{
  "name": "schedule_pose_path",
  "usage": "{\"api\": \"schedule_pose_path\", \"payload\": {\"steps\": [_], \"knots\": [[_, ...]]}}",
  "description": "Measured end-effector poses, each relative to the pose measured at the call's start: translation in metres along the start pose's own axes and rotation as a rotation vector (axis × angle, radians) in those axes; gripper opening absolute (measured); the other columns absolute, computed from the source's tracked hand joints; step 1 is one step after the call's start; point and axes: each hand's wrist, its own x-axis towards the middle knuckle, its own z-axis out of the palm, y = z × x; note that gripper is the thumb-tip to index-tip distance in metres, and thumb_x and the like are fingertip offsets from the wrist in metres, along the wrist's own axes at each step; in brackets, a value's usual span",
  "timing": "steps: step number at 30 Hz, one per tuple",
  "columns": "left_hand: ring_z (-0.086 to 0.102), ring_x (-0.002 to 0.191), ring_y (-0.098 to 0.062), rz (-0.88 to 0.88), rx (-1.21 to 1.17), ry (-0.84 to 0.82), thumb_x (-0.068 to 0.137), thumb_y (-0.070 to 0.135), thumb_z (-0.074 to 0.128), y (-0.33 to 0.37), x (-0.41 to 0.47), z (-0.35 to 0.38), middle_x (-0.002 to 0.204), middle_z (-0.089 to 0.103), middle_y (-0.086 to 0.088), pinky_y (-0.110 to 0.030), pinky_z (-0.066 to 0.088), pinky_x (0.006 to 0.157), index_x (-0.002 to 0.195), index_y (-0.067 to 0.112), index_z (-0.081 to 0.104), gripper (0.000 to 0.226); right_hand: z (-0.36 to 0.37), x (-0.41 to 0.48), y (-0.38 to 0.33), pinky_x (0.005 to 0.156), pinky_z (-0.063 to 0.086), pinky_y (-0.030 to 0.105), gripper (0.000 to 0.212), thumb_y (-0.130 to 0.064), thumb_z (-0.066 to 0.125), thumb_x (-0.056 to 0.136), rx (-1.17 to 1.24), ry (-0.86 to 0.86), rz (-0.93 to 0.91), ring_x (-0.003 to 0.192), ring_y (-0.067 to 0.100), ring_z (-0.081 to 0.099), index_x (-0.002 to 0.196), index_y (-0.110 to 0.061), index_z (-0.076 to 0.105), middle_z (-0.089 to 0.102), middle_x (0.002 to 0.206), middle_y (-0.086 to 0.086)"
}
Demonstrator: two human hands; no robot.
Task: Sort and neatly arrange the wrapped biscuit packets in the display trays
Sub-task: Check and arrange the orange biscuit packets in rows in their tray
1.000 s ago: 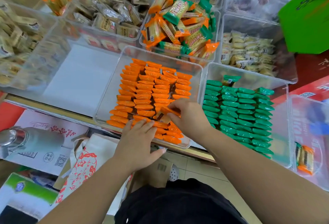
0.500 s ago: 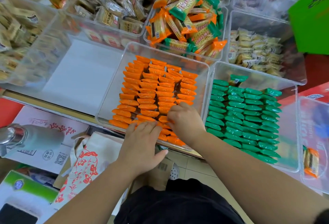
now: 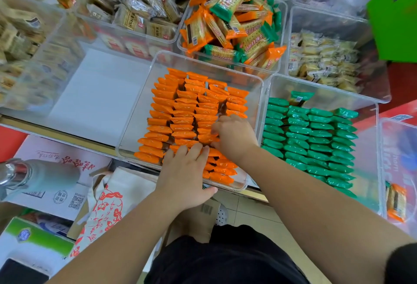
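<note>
A clear tray (image 3: 259, 85) holds several rows of orange biscuit packets (image 3: 180, 112) standing on edge. My left hand (image 3: 185, 175) lies flat with straight fingers on the packets at the tray's near edge. My right hand (image 3: 235, 137) is just beyond it, over the right-hand rows, fingers curled and pinching an orange packet (image 3: 206, 138) down in the row. To the right, a second clear tray (image 3: 376, 108) holds neat rows of green packets (image 3: 316, 137). Behind both, another tray holds a loose heap of mixed orange and green packets (image 3: 232, 20).
An open clear tray with a white bottom (image 3: 97, 94) stands to the left. Trays of pale biscuits (image 3: 322, 58) and brown packets (image 3: 140, 13) lie behind. A metal bottle (image 3: 33, 175), a cardboard box (image 3: 56, 171) and a tote bag (image 3: 106, 204) sit below the shelf edge.
My right hand brought the orange packet it held down into the rows and moved slightly farther into the tray. My left hand stayed at the near edge.
</note>
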Motion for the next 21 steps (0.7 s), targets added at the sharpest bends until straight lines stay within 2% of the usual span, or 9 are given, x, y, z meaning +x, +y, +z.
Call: {"api": "schedule_pose_path", "payload": {"steps": [2,5,9,13,17,21], "knots": [[0.039,0.129,-0.025,0.001,0.003,0.001,0.076,0.081,0.048,0.001,0.002,0.001,0.152,0.034,0.002,-0.047,0.033,0.108,0.152,0.026,0.028,0.097,0.001,0.001,-0.003,0.09,0.043,0.038,0.017,-0.031,0.063,0.093,-0.053,0.033,-0.044,0.113,0.026,0.052,0.105,-0.022,0.07,0.063,0.113,0.0],[0.039,0.129,-0.024,0.003,-0.003,0.001,0.076,0.08,0.049,0.001,0.003,-0.001,0.151,0.035,0.002,-0.046,0.033,0.107,0.149,0.026,0.033,0.093,0.001,-0.003,-0.004,0.087,0.042,0.037,0.012,-0.024,0.059,0.095,-0.016,0.073,-0.04,0.111,0.025,0.053,0.1,-0.022,0.07,0.061,0.11,0.0],[0.038,0.132,-0.025,0.042,-0.004,-0.021,0.079,0.079,0.044,0.0,0.003,-0.001,0.161,0.027,0.004,-0.046,0.034,0.108,0.151,0.024,0.035,0.091,-0.019,-0.016,0.005,0.077,0.047,0.037,0.009,-0.024,0.061,0.094,0.16,0.142,0.007,0.1,0.027,0.057,0.096,-0.018,0.068,0.062,0.104,0.003],[0.038,0.136,-0.022,0.048,-0.033,-0.029,0.08,0.08,0.045,0.0,0.007,-0.001,0.158,0.035,0.006,-0.045,0.032,0.111,0.149,0.024,0.038,0.09,-0.046,-0.039,0.019,0.074,0.05,0.037,0.013,-0.032,0.068,0.091,0.268,0.208,0.071,0.09,0.023,0.06,0.087,-0.021,0.062,0.067,0.094,0.0],[0.035,0.137,-0.024,0.047,0.006,-0.071,0.079,0.083,0.041,0.001,0.011,-0.003,0.161,0.031,0.005,-0.047,0.03,0.111,0.152,0.023,0.035,0.095,-0.058,-0.067,0.034,0.069,0.051,0.038,0.016,-0.028,0.074,0.087,0.455,0.302,0.196,0.08,0.021,0.062,0.081,-0.018,0.063,0.066,0.083,-0.002],[0.033,0.137,-0.024,0.04,0.027,-0.1,0.074,0.085,0.046,0.001,0.015,-0.009,0.16,0.034,0.006,-0.047,0.028,0.111,0.149,0.022,0.04,0.098,-0.062,-0.096,0.044,0.067,0.049,0.033,0.015,-0.025,0.077,0.085,0.592,0.382,0.287,0.075,0.014,0.062,0.078,-0.017,0.066,0.066,0.078,-0.005]]}}
